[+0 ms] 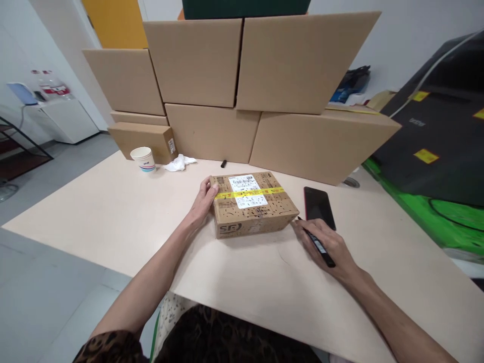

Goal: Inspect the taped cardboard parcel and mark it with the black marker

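A small cardboard box (257,224) lies on the table, with a white label (247,186) and a yellow tape strip (272,190) across its top. Many black marks dot its top and front. My left hand (204,201) grips the box at its left side, thumb by the top edge and the other fingers partly hidden. Beside the box's front right corner, my right hand (328,244) holds an uncapped black marker pen (320,248), its tip near that corner. Whether the tip touches the box, I cannot tell. A black pen cap (223,164) lies behind the box.
A phone (319,204) lies just beyond my right hand. Large cardboard boxes (212,133) are stacked along the table's back. At the back left are a paper cup (143,159), a crumpled tissue (180,162) and a flat carton (141,138). Green material (423,217) borders the table's right side.
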Available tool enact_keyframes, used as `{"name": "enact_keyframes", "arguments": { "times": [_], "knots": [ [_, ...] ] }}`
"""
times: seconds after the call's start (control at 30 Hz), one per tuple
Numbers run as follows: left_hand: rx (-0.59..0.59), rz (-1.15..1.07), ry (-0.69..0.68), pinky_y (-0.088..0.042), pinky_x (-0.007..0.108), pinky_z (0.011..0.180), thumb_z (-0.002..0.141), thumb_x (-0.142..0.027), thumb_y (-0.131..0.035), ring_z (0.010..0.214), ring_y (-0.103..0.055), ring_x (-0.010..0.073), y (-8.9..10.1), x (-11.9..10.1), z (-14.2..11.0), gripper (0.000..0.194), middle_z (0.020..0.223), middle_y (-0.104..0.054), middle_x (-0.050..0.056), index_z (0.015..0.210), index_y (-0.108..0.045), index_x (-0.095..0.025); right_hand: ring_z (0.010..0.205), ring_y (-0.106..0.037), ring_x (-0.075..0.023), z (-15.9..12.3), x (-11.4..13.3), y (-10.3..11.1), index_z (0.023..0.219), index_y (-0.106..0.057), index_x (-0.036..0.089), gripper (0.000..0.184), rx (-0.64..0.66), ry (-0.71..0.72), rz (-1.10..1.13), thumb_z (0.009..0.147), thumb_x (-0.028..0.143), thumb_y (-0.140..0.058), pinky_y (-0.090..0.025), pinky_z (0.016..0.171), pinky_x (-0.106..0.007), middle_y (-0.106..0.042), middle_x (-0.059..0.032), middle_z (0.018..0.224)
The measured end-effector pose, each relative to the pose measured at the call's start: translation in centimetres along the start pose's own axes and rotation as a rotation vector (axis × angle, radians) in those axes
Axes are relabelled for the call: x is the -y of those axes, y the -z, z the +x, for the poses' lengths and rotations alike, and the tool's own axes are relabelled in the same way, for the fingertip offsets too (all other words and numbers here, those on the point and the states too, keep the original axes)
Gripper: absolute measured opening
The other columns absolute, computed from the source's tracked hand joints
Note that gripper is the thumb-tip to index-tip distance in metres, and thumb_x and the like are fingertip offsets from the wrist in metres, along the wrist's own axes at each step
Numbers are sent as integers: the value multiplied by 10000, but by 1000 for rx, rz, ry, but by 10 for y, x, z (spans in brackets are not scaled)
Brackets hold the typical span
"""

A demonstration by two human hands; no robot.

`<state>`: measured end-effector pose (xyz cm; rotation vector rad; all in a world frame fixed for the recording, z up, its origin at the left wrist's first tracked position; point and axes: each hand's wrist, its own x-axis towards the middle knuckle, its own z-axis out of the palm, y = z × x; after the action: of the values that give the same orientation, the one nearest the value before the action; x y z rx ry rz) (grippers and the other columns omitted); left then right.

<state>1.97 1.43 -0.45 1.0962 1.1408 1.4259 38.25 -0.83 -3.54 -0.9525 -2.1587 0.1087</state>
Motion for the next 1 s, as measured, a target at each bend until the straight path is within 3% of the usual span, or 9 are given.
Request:
{"name": "enact_keyframes", "arguments": {
  "times": [0.13,0.23,0.43,0.6,0.77,1.0],
  "knots": [
    [-7,-12,1,-483,531,1172,899,-616,-704,1350,-619,350,-4,-4,-3,771,1418,-626,183,1467,-414,-183,624,-697,-182,8,27,8,971,-767,251,68,-266,-170,61,960,283,-709,-549,601,-301,-773,-40,832],
    [8,-20,18,-500,528,1148,901,-611,-701,1318,-640,349,-6,-7,-6,758,1384,-638,179,1454,-410,-182,534,-626,-149,24,51,11,931,-781,255,65,-335,-271,172,922,318,-766,-512,553,-289,-732,-4,719],
    [8,-12,27,-486,564,1151,942,-575,-665,1312,-638,345,-6,-8,-7,667,1371,-634,162,1439,-408,-212,490,-525,-113,74,94,-7,867,-754,240,90,-187,-257,544,897,324,-771,-432,469,-257,-649,27,646],
    [-2,28,4,-466,572,1158,958,-558,-641,1321,-614,341,-6,-3,-5,615,1367,-635,150,1432,-434,-225,596,-586,-130,99,118,-25,775,-689,244,120,-125,-186,567,891,266,-715,-490,553,-263,-657,26,675],
    [-12,57,-3,-474,556,1146,963,-558,-630,1313,-609,336,-5,1,-4,614,1362,-625,144,1441,-435,-225,694,-634,-153,107,122,-32,738,-628,246,177,-28,-98,507,910,251,-671,-516,633,-289,-693,22,733],
    [-17,61,-9,-471,539,1149,959,-550,-628,1310,-609,328,-6,1,-4,611,1377,-628,150,1438,-446,-217,592,-547,-129,117,121,-33,682,-605,235,227,-53,-194,503,896,289,-657,-436,562,-275,-605,37,633]
  ]
}}
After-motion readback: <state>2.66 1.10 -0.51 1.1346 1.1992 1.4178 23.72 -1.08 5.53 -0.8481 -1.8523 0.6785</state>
